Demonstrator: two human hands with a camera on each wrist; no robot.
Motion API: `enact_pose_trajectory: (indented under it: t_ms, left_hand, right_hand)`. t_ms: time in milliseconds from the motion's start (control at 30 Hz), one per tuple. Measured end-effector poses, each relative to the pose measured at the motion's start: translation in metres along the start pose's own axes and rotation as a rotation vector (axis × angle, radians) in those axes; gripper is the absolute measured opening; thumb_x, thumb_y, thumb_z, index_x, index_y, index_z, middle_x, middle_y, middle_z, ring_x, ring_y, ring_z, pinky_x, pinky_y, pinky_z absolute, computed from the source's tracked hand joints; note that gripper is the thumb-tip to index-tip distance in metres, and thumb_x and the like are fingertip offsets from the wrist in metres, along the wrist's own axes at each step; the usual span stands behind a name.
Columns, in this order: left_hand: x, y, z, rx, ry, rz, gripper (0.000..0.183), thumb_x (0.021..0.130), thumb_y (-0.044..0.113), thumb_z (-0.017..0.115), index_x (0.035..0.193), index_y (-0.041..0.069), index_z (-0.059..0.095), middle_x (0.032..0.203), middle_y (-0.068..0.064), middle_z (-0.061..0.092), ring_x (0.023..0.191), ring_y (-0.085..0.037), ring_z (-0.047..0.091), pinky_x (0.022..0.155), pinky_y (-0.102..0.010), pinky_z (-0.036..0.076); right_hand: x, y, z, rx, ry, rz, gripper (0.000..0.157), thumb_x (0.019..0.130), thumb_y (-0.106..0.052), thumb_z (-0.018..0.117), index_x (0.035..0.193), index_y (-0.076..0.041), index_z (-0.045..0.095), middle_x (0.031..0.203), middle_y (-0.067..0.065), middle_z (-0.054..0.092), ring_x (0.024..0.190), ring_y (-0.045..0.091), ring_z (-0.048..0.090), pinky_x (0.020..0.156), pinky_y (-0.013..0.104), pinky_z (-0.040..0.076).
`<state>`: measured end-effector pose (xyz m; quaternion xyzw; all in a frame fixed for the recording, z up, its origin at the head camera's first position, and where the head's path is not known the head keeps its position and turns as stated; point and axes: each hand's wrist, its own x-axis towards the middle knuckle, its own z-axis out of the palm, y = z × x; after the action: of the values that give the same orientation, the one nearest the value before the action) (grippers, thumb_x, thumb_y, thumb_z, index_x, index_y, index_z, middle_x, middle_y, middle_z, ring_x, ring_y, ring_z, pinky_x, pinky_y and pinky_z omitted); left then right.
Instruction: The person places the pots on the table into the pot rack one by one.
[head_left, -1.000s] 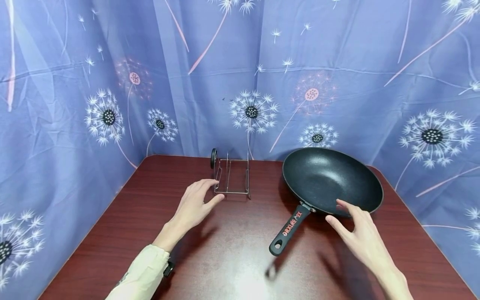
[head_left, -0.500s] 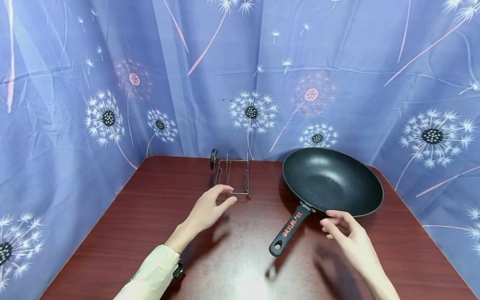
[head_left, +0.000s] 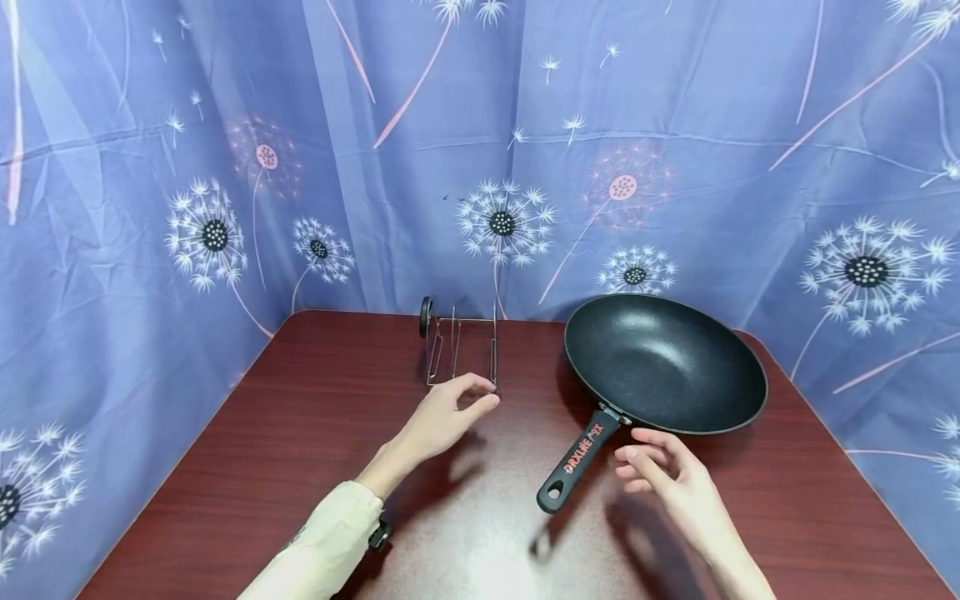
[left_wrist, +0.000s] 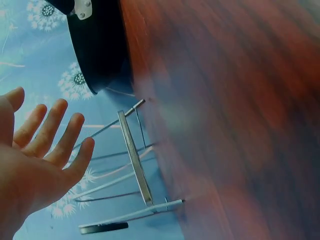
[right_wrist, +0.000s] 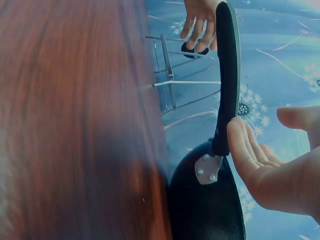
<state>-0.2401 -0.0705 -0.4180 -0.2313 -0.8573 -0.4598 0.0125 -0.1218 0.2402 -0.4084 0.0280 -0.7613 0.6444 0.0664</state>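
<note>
A black frying pan (head_left: 660, 358) sits at the back right of the table, its black handle (head_left: 577, 460) with red lettering pointing toward me. Just right of the handle hovers my right hand (head_left: 682, 487), fingers loosely bent, holding nothing. In the right wrist view its fingertips overlap the handle's lower part near the riveted bracket (right_wrist: 207, 170). My left hand (head_left: 441, 423) is held over the table, thumb and fingers apart, before a metal wire rack (left_wrist: 135, 159). In the head view that hand covers the rack's near corner; the left wrist view shows its fingers with nothing between them.
The rack has a black round knob-like piece (head_left: 426, 317) at its left end. A dark red wooden table (head_left: 300, 400) carries everything. Behind and beside it hangs a blue curtain (head_left: 405, 208) with dandelion prints.
My left hand has moved right and slightly toward me, along the rack's front. The right hand has shifted left and nearer me, off the pan's rim toward the handle, its fingers bending more.
</note>
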Motion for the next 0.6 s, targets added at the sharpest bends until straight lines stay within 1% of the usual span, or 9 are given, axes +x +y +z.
enact_pose_trajectory:
  t_ms: [133,233,333,400,500,600]
  left_hand:
    - [0.003,0.004,0.007,-0.001,-0.011,0.017,0.029,0.097,0.046,0.061,0.115,0.024,0.066,0.107,0.011,0.071,0.101,-0.007,0.067,0.092,-0.032,0.053]
    - [0.006,0.006,0.013,-0.007,-0.025,0.025,0.027,0.096,0.046,0.061,0.114,0.027,0.066,0.105,0.012,0.071,0.100,-0.007,0.067,0.091,-0.033,0.053]
    - [0.008,0.008,0.019,-0.014,-0.046,0.023,0.027,0.096,0.046,0.061,0.115,0.027,0.066,0.106,0.013,0.071,0.101,-0.006,0.066,0.093,-0.034,0.052]
    - [0.010,0.010,0.022,-0.023,-0.059,0.019,0.027,0.096,0.046,0.061,0.115,0.027,0.066,0.107,0.013,0.071,0.103,-0.006,0.066,0.095,-0.034,0.051]
    - [0.013,0.014,0.026,-0.032,-0.073,0.018,0.027,0.096,0.046,0.062,0.115,0.027,0.066,0.108,0.012,0.071,0.105,-0.006,0.065,0.097,-0.033,0.051]
    - [0.018,0.017,0.031,-0.058,-0.080,0.025,0.027,0.096,0.044,0.062,0.115,0.026,0.066,0.109,0.010,0.071,0.106,-0.007,0.065,0.098,-0.036,0.051]
  right_hand:
    - [-0.005,-0.001,0.007,0.054,0.009,0.076,0.033,0.101,-0.012,0.057,0.130,-0.003,0.043,0.099,-0.001,0.074,0.083,0.018,0.073,0.071,0.032,0.060]
    - [-0.009,-0.002,0.012,0.071,0.018,0.115,0.038,0.101,-0.014,0.058,0.133,-0.006,0.039,0.101,0.000,0.073,0.084,0.020,0.073,0.072,0.032,0.060]
    - [-0.011,-0.003,0.016,0.080,0.016,0.124,0.040,0.101,-0.013,0.058,0.134,-0.007,0.037,0.102,0.000,0.073,0.084,0.020,0.074,0.072,0.033,0.060]
    - [-0.012,-0.005,0.018,0.083,0.015,0.148,0.042,0.100,-0.015,0.059,0.135,-0.008,0.036,0.103,-0.001,0.073,0.084,0.020,0.074,0.073,0.034,0.060]
    - [-0.013,-0.007,0.021,0.092,0.018,0.188,0.046,0.100,-0.020,0.061,0.136,-0.011,0.034,0.106,0.002,0.072,0.086,0.021,0.074,0.075,0.035,0.060]
    - [-0.015,-0.009,0.025,0.104,0.022,0.213,0.049,0.099,-0.022,0.062,0.138,-0.012,0.032,0.107,0.002,0.072,0.087,0.022,0.074,0.076,0.036,0.060]
